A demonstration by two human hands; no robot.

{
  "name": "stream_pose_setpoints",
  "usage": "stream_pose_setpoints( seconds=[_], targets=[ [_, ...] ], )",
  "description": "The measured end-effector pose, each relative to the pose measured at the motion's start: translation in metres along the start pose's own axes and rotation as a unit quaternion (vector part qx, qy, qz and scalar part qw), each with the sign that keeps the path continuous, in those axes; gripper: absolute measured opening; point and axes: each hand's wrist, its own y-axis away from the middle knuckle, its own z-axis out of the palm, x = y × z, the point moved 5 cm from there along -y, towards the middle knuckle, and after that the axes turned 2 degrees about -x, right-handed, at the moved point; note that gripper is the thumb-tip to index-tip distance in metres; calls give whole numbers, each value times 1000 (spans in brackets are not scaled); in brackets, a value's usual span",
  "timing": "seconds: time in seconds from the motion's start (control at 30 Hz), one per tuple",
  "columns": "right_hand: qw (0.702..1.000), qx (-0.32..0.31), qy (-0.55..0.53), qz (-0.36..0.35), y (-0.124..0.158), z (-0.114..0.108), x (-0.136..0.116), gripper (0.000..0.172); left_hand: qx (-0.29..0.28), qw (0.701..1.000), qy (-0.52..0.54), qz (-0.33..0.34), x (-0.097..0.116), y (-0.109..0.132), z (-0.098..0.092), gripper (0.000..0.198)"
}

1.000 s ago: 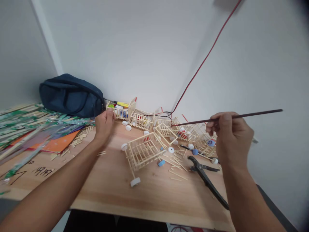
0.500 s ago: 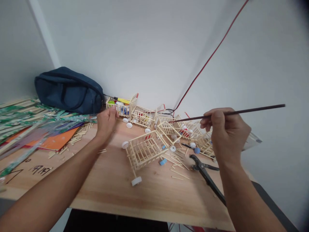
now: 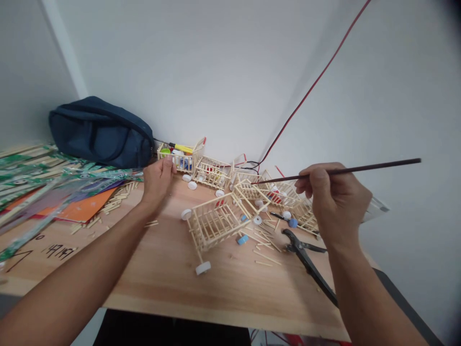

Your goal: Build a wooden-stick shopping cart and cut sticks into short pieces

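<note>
My right hand [image 3: 334,202] pinches a thin dark stick [image 3: 374,166], like a slim brush, close to its middle. The reddish tip reaches left, in line with the raised end of the nearest stick cart [image 3: 219,223]; I cannot tell if they touch. That cart is a small cage of pale wooden sticks, tilted, with white round wheels. My left hand [image 3: 158,179] is closed by the front of another stick cart [image 3: 185,161] at the back left, which holds colourful bits. What its curled fingers grip, if anything, is hidden.
More stick carts [image 3: 275,190] line the wall. Black pliers [image 3: 306,262], loose sticks [image 3: 264,240] and a blue piece [image 3: 242,239] lie right of the near cart. At left are a navy bag [image 3: 103,132], orange sheets [image 3: 79,206] and wrapped sticks [image 3: 29,166]. A red-black cable [image 3: 309,96] runs down the wall.
The stick in my right hand has shifted very slightly left with the hand. My left hand stays beside the back-left cart, and the view has moved a little.
</note>
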Motion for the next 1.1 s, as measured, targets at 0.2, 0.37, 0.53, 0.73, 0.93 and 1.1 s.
stream_pose_setpoints(
  seconds=[0.2,0.37,0.53,0.73,0.93,1.1],
  targets=[
    [999,-16,51,-1,5,-11,-4,22,0,1000,-1,7,1,0,0,45],
    [997,-20,70,-14,8,-20,-9,22,-1,1000,-15,7,0,0,-1,47],
    [994,-26,104,-23,9,-30,-13,26,5,1000,-9,8,0,0,-1,47],
    [995,-19,102,-5,3,-30,-13,27,9,1000,-10,15,3,1,-3,48],
    [997,-21,70,9,-10,-14,-4,25,11,1000,-5,10,2,0,-4,47],
    [999,-28,37,1,-19,-1,-2,24,12,1000,-5,9,0,-1,-4,49]
  ],
)
